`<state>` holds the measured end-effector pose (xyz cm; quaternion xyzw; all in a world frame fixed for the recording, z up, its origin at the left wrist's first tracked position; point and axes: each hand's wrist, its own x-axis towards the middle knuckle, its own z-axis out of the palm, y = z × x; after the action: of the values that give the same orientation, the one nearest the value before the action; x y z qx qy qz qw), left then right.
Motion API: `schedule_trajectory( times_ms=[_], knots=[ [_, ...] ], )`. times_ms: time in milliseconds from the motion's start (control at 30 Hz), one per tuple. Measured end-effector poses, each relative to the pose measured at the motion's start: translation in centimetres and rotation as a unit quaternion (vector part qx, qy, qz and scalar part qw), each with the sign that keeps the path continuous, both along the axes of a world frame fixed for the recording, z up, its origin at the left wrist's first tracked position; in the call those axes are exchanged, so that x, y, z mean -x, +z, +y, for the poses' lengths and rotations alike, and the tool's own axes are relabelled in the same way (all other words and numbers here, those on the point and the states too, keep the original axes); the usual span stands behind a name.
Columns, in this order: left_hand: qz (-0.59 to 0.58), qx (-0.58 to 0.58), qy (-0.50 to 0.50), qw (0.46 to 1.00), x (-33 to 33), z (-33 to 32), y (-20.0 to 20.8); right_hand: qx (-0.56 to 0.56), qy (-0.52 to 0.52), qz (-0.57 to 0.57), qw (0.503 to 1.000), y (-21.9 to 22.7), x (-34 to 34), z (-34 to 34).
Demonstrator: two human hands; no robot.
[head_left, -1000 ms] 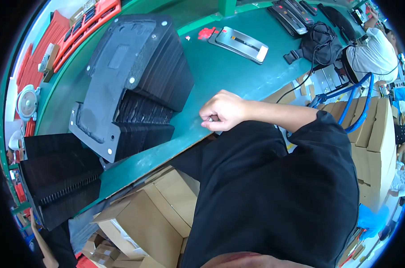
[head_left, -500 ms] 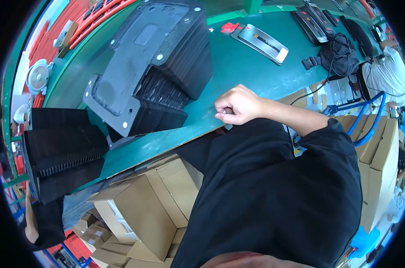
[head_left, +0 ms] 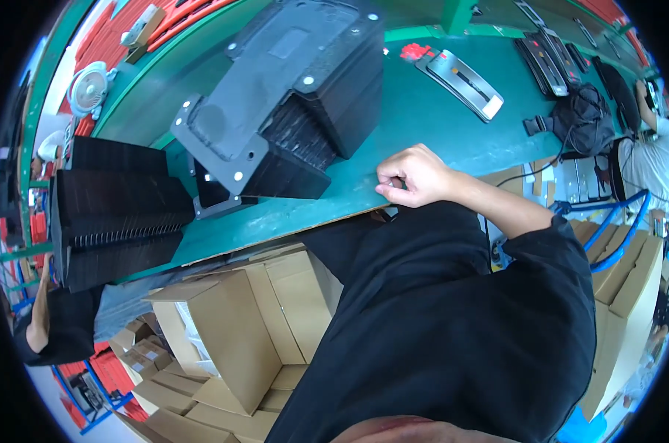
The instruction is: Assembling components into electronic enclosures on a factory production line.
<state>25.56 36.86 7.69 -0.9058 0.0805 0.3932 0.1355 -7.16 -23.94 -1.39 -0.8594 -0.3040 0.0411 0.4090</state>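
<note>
My right hand [head_left: 417, 177] is curled into a loose fist at the near edge of the green tabletop [head_left: 452, 144]. A small gap shows between thumb and fingers, with nothing visible in it. My left hand is out of the picture. To the left of the fist stands a tall stack of dark grey, notched plates [head_left: 235, 133], with pale round spots on its top piece. Further left is another stack of black ridged pieces [head_left: 124, 210]. Past my hand, thin silver-and-black panels [head_left: 463, 85] lie on the table beside a red patch [head_left: 414, 52].
A black bag [head_left: 581, 122] with a strap and more dark panels [head_left: 545, 63] lie at the far right. Open cardboard boxes [head_left: 235, 336] stand below the table. A blue tubular frame [head_left: 622, 244] is by my elbow. Other people [head_left: 648, 159] are at both sides.
The view has shifted, so the table and stacks appear further right. My right hand stays curled at the table edge. The person at the far left appears higher in the picture.
</note>
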Motion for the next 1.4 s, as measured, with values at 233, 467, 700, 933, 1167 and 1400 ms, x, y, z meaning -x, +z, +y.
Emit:
schedule_trajectory(
  times_ms=[233,467,700,933,1167,1400],
  knots=[
    [0.021,-0.052,0.166,0.985,13.8,11.9,8.5,0.016,0.02,-0.047,0.999,0.6,0.3,-0.3],
    [0.03,-0.065,0.336,0.939,30.6,18.7,13.6,0.056,0.202,-0.154,0.966,1.3,-0.7,1.4],
    [-0.003,-0.064,0.58,0.812,59.9,19.9,20.6,0.064,0.335,-0.153,0.927,1.8,-3.1,5.6],
    [-0.075,-0.152,0.727,0.666,78.5,11.5,26.3,0.037,0.329,-0.1,0.938,3.0,-3.0,4.5],
    [-0.087,-0.07,0.788,0.605,80.8,10.4,25.5,0.034,0.337,-0.075,0.938,1.8,-3.4,4.7],
    [-0.034,-0.049,0.654,0.754,80.8,13.0,24.9,0.095,0.326,-0.102,0.935,1.3,-3.3,5.5]
  ],
)
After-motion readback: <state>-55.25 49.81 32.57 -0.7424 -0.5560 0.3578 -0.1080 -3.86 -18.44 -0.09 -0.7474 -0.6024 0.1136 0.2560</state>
